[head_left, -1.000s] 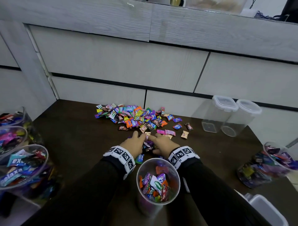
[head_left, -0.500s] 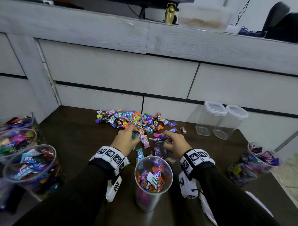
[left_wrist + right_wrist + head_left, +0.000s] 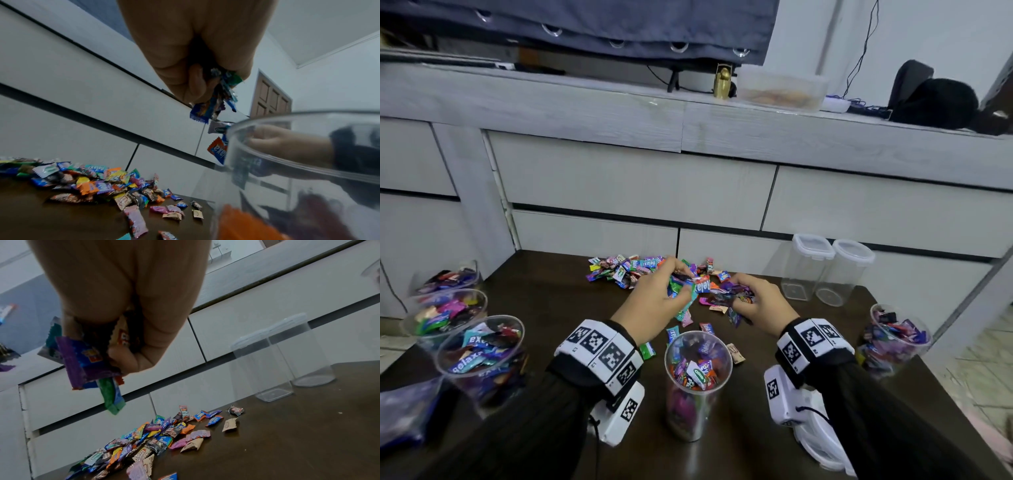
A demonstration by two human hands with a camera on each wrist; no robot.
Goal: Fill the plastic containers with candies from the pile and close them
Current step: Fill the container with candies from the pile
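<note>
A pile of wrapped candies lies at the far middle of the dark table. My left hand is lifted off the table and grips a bunch of candies. My right hand is raised too, its fingers curled round a handful of candies. In front of both hands stands an open clear round container, partly filled with candies. Some candies hang loose below my left fingers beside the container's rim.
Several open containers full of candies stand at the left and one at the right. Two empty lidded containers stand at the far right by the drawer fronts. Loose candies lie between the pile and the middle container.
Both hands closed on candies at the pile's near edge and rose off the table with them. The head view tilted upward, showing more of the cabinet top.
</note>
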